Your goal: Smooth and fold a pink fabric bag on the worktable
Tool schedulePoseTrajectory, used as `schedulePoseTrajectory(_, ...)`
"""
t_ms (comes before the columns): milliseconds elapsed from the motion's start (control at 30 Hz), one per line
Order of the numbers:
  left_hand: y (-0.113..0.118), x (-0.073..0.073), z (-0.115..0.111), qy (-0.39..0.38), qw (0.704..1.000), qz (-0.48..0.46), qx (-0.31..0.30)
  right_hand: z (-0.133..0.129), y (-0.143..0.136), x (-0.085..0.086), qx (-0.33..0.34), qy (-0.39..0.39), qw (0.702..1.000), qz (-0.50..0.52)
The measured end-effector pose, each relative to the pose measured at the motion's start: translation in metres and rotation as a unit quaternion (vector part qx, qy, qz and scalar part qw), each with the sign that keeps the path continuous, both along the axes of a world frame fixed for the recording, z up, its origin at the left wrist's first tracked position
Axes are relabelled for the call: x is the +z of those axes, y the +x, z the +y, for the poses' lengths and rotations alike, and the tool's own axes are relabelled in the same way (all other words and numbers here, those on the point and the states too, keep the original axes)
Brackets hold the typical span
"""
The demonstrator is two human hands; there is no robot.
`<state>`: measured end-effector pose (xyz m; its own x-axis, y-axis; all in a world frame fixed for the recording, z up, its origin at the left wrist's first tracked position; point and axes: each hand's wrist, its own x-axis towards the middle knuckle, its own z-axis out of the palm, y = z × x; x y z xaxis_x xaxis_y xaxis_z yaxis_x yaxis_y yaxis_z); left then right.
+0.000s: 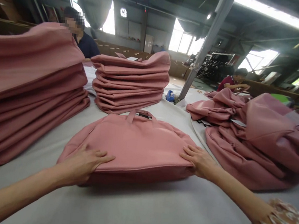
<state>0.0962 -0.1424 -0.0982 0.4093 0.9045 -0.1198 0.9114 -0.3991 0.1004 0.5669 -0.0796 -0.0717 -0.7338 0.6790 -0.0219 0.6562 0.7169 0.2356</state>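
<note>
Pink bag [135, 142] lies flat on the grey tabletop [155, 209], near centre, handles far side. Left hand [85, 162] grip spread, palm flat on bag's near-left corner. Right hand [199, 160] grip spread, pressing near-right edge. Folded stacks left [26, 92] and far [131, 81]; loose pile [256, 137] right.

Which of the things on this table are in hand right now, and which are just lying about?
In hand:
- pink bag, flat on the grey table
- left hand pressed on its near left edge
- right hand on its right end

Lying about:
- tall pink stack, left
- smaller stack, behind
- loose pink heap, right
- blue item by the pole
</note>
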Motion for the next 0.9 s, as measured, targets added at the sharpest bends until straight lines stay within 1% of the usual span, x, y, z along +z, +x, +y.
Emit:
schedulePoseTrajectory(67,0.003,-0.007,0.007,-0.027,0.998,0.048,-0.039,0.006,0.005,-0.022,0.013,0.039,0.999,0.006)
schedulePoseTrajectory(133,0.006,-0.023,0.014,-0.009,0.996,0.081,-0.046,0.007,0.008,-0.052,-0.002,0.079,0.997,0.017)
schedulePoseTrajectory(233,0.010,-0.059,0.015,0.059,0.991,0.113,-0.032,-0.002,0.011,-0.098,-0.036,0.133,0.990,0.034)
schedulePoseTrajectory(300,0.012,-0.082,0.007,0.109,0.987,0.119,-0.011,-0.012,0.014,-0.120,-0.042,0.171,0.983,0.049)
schedulePoseTrajectory(333,0.012,-0.091,0.000,0.132,0.984,0.116,0.001,-0.016,0.016,-0.127,-0.040,0.190,0.979,0.059)
schedulePoseTrajectory(400,0.012,-0.103,-0.017,0.167,0.980,0.103,0.018,-0.025,0.022,-0.132,-0.026,0.218,0.972,0.080)
schedulePoseTrajectory(433,0.011,-0.106,-0.026,0.178,0.979,0.096,0.018,-0.029,0.026,-0.132,-0.015,0.223,0.970,0.090)
schedulePoseTrajectory(500,0.005,-0.112,-0.042,0.189,0.978,0.087,0.007,-0.040,0.031,-0.128,0.003,0.210,0.972,0.103)
schedulePoseTrajectory(567,-0.001,-0.114,-0.051,0.187,0.978,0.088,-0.005,-0.051,0.032,-0.125,0.016,0.193,0.975,0.111)
schedulePoseTrajectory(633,-0.006,-0.112,-0.053,0.169,0.982,0.086,-0.009,-0.060,0.028,-0.125,0.004,0.187,0.975,0.123)
schedulePoseTrajectory(667,-0.007,-0.108,-0.052,0.153,0.985,0.083,-0.008,-0.063,0.024,-0.125,-0.010,0.184,0.974,0.129)
schedulePoseTrajectory(700,-0.005,-0.100,-0.048,0.128,0.989,0.079,-0.006,-0.065,0.020,-0.126,-0.027,0.178,0.975,0.133)
schedulePoseTrajectory(733,0.000,-0.090,-0.043,0.094,0.993,0.075,-0.004,-0.066,0.016,-0.127,-0.044,0.165,0.976,0.133)
schedulePoseTrajectory(800,0.018,-0.062,-0.028,0.015,0.998,0.059,0.004,-0.067,0.008,-0.128,-0.062,0.137,0.981,0.126)
schedulePoseTrajectory(867,0.047,-0.036,-0.010,-0.038,0.999,0.023,-0.006,-0.066,0.005,-0.129,-0.077,0.120,0.983,0.118)
schedulePoseTrajectory(900,0.064,-0.027,-0.001,-0.036,0.999,-0.002,-0.022,-0.067,0.005,-0.129,-0.086,0.115,0.983,0.115)
